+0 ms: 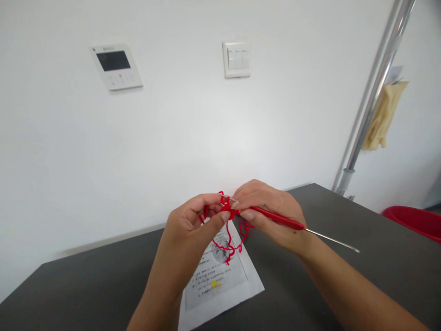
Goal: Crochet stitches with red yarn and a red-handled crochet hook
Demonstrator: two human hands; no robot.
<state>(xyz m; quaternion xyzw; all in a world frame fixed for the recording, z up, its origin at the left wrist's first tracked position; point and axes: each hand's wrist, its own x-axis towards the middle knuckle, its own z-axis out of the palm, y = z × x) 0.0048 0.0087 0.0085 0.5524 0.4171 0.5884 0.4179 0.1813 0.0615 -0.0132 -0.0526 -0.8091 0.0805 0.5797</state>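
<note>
Red yarn (228, 216) was pinched in the left hand (193, 220). A hook (285, 223) was gripped by the right hand (272, 211) fingers, above a sheet (223, 280) on the worktop (86, 285).

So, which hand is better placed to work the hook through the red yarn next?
Probably the right hand: it grips the crochet hook by its red handle, with the tip at the red yarn. The left hand only pinches the yarn.
</note>
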